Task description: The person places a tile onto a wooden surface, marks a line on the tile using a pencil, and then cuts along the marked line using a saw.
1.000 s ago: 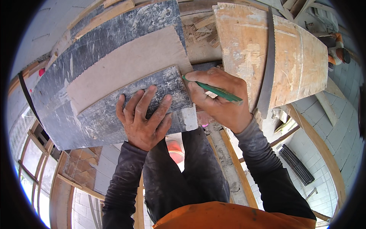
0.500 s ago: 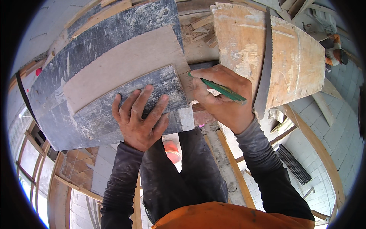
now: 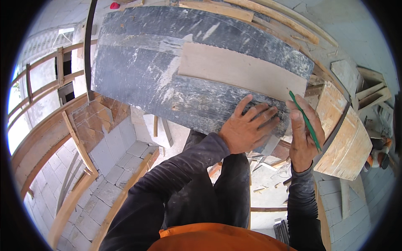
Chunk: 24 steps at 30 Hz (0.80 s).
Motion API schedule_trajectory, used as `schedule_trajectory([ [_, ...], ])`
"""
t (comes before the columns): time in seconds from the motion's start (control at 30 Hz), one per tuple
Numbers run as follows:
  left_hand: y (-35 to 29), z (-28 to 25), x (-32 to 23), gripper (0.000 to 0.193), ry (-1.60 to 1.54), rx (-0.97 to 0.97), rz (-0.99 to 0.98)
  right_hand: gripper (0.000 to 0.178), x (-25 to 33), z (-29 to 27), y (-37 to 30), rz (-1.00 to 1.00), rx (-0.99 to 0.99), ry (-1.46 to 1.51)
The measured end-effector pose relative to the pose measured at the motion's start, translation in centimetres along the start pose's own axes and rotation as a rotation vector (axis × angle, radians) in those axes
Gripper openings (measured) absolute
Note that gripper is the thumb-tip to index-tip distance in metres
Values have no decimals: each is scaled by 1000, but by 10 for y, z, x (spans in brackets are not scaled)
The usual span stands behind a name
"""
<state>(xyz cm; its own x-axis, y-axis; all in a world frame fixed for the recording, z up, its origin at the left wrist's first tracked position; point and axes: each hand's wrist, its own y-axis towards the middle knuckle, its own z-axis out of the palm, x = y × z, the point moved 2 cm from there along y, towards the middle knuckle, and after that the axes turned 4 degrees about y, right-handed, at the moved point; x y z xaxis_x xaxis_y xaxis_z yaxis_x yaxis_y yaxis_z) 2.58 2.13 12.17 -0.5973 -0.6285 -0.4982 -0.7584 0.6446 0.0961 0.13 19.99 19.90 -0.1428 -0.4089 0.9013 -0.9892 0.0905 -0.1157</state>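
Note:
My left hand [image 3: 250,127] lies with fingers spread on a narrow dark, scuffed board [image 3: 201,94]. That board rests along the near edge of a pale rectangular panel [image 3: 243,67], and both lie on a larger dark, scratched sheet [image 3: 138,69]. At the right end of the boards, my right hand [image 3: 305,140] grips a flat green carpenter's pencil [image 3: 307,120] between thumb and fingers. The pencil's tip points up and away, near the pale panel's right end. Whether it touches the wood I cannot tell.
A worn plywood piece [image 3: 349,144] sits to the right, with a dark saw blade [image 3: 335,129] across it. Timber strips [image 3: 280,19] lie beyond the sheet. Wooden framing [image 3: 79,142] and grey blocks [image 3: 111,154] stand lower left. Another person [image 3: 379,154] is at the far right.
The view has swung left, so the boards and my hands appear farther right. My right hand has turned and the pencil stands steeper. My left hand stays spread on the narrow board.

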Motion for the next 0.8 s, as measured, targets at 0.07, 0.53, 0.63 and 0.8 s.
schedule_trajectory([
  [0.07,-7,-11,2,50,-150,-75,-34,32,9,19,10,-10,22,-55],
  [0.53,-133,-90,114,44,-108,-304,-839,51,26,130,9,-209,351,-634],
  [0.63,-136,-83,118,44,-118,-324,-837,52,27,133,7,-175,356,-648],
  [0.8,-140,-80,125,44,-151,-339,-812,49,31,136,7,-133,358,-662],
])
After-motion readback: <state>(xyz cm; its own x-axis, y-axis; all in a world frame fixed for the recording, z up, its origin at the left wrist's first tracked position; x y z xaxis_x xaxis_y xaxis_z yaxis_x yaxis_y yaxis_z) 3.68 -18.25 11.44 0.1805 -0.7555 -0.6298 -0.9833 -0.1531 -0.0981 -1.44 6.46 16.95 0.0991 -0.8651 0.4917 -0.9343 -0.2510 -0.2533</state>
